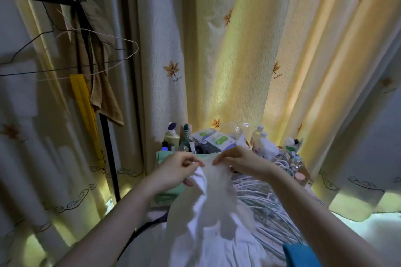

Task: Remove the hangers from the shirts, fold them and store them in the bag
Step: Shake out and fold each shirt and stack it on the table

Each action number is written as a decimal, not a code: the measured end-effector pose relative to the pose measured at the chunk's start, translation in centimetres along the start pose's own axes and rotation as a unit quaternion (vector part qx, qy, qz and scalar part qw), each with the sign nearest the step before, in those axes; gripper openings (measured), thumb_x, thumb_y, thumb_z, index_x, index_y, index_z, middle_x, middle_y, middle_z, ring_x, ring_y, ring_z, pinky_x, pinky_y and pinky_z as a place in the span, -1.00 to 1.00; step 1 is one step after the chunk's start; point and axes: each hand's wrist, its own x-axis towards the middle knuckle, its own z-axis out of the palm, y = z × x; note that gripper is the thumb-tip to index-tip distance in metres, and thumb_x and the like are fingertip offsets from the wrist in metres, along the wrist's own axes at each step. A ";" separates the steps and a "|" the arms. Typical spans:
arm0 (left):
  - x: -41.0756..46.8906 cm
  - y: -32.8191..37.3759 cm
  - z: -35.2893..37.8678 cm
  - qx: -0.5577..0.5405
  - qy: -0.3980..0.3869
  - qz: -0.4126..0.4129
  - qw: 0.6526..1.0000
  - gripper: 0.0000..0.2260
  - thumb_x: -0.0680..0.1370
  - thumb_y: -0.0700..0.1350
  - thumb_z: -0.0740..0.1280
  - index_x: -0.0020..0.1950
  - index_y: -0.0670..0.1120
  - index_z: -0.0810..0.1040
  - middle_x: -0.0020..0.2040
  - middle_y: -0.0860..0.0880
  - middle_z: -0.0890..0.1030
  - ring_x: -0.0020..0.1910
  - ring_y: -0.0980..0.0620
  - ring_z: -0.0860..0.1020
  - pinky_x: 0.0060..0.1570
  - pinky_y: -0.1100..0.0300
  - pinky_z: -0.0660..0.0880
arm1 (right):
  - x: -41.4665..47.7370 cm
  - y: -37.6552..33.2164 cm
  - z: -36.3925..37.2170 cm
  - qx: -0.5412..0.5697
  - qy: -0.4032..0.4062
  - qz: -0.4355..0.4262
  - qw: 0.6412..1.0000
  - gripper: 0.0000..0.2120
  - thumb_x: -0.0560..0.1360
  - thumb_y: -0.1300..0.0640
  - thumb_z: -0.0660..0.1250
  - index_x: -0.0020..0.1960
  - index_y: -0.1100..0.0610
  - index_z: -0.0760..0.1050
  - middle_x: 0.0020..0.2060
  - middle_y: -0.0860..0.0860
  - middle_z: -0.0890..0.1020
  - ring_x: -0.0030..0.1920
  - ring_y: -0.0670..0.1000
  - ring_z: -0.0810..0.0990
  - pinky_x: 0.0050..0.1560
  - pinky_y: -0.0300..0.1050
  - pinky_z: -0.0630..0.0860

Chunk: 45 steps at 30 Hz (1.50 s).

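Cream and yellow curtains (249, 50) printed with brown maple leaves close off the whole back of the room, and their hems lie on the floor. One white shirt (208, 212) hangs between two hands raised side by side, fingertips close but apart. The left hand (178, 169) pinches the shirt's top edge between thumb and forefinger, with its other fingers curled under bunched cloth. The right hand (238, 161) nips the same edge with its fingertips, palm down. From there the shirt falls toward the person and spreads out at the bottom of the view. Under the left wrist lies one green cloth (169, 195). Just right of the right forearm is a heap of white hangers (267, 201), too tangled to count. A blue thing (299, 253) shows at the lower edge below that arm; what it is cannot be told. Just beyond the hands stands a crowded cluster with at least four bottles (171, 134) and two white packs with green marks (217, 138); their labels are too small to read. Open floor shows only far right and far left of the arms. Well to the left of the left hand stands one black rack (108, 147) carrying at least two wire hangers (121, 41), one tan towel (104, 84) and one yellow cloth (83, 97). Small script under some leaves is unreadable.
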 end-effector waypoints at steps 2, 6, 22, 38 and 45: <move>0.1 1.1 0.9 0.026 -0.023 0.035 0.999 -0.82 0.61 -0.11 0.23 -0.03 0.08 0.61 -0.21 0.07 0.61 -0.22 0.17 0.59 -0.23 0.31 0.52 | 0.2 -1.4 1.4 -0.062 -0.053 -0.028 0.996 -0.72 0.42 -0.12 0.41 -0.14 0.11 0.60 -0.41 -0.10 0.50 -0.42 -0.15 0.40 -0.38 -0.36 0.31; 0.0 0.8 0.1 0.000 -0.007 0.090 0.996 -0.82 0.62 -0.07 0.19 0.11 0.15 0.54 -0.01 0.17 0.63 -0.01 0.25 0.57 -0.03 0.34 0.47 | 0.7 -1.3 2.4 -0.225 0.047 -0.070 0.971 -0.72 0.39 0.00 0.47 -0.11 0.22 0.59 -0.43 -0.08 0.47 -0.44 -0.16 0.35 -0.42 -0.38 0.32; -1.1 -1.7 -5.1 0.103 -0.132 0.063 0.984 -0.77 0.30 0.19 0.52 -0.16 0.09 0.69 -0.07 0.18 0.67 -0.05 0.21 0.62 -0.12 0.36 0.48 | -2.9 4.0 -4.3 -0.158 -0.029 -0.027 0.987 -0.72 0.26 -0.10 0.53 -0.46 -0.04 0.49 -0.53 -0.16 0.43 -0.48 -0.18 0.29 -0.42 -0.37 0.20; -6.4 -14.5 4.3 0.214 -0.131 -0.015 0.968 -0.73 0.31 0.02 0.33 -0.03 0.09 0.39 -0.20 0.16 0.45 -0.26 0.31 0.42 -0.26 0.39 0.32 | -6.3 13.1 6.2 -0.230 -0.125 0.031 0.965 -0.53 0.45 0.25 0.33 0.33 0.00 0.42 0.10 -0.05 0.61 -0.09 -0.17 0.49 -0.07 -0.45 0.36; -11.2 -20.1 9.2 0.141 -0.426 -0.113 0.887 -0.85 0.47 -0.12 0.35 -0.11 -0.19 0.48 -0.13 -0.13 0.43 -0.22 0.05 0.39 -0.17 0.21 0.28 | -9.0 18.7 14.2 -0.185 -0.365 0.142 0.901 -0.94 0.44 0.20 0.34 -0.08 0.11 0.53 -0.22 0.02 0.52 -0.13 -0.04 0.45 -0.16 -0.20 0.36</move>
